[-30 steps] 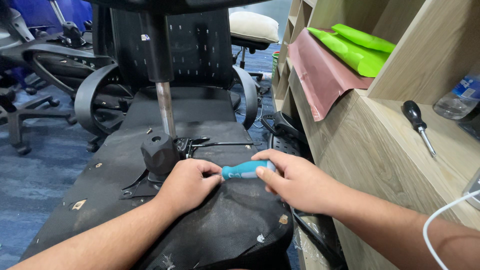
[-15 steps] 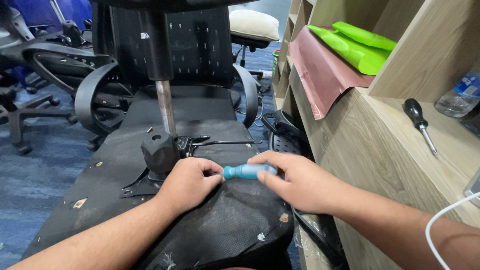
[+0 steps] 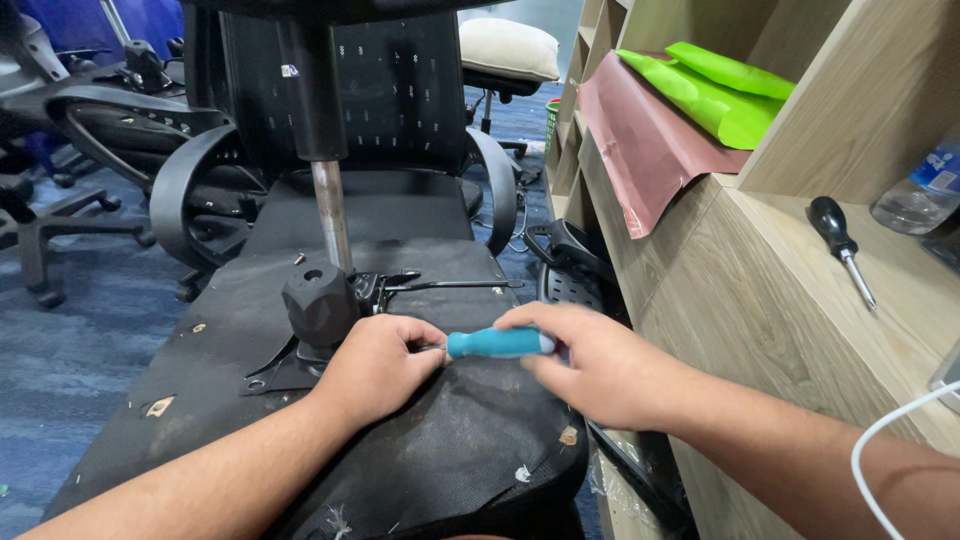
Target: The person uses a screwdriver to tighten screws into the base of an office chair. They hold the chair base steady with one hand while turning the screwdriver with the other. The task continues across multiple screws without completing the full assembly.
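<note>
An upturned office chair seat (image 3: 420, 450) covered in black fabric lies before me, its metal mechanism plate (image 3: 300, 360) and gas cylinder (image 3: 330, 215) pointing up. My right hand (image 3: 600, 365) grips a screwdriver with a teal handle (image 3: 498, 344), held level and pointing left. My left hand (image 3: 375, 365) rests on the seat's underside by the mechanism plate, its fingers closed around the screwdriver's tip, which they hide. A black knob (image 3: 320, 300) sits at the foot of the cylinder, just left of my left hand.
A wooden shelf unit (image 3: 760, 300) stands at the right, with a black-handled screwdriver (image 3: 840, 245), a plastic bottle (image 3: 915, 195), green and pink sheets (image 3: 690, 110) and a white cable (image 3: 890, 440). Other black office chairs (image 3: 120, 130) crowd the blue carpet behind and to the left.
Both hands stay at the same spot on the seat. The right hand's fingers have shifted slightly on the teal handle, as if turning it.
</note>
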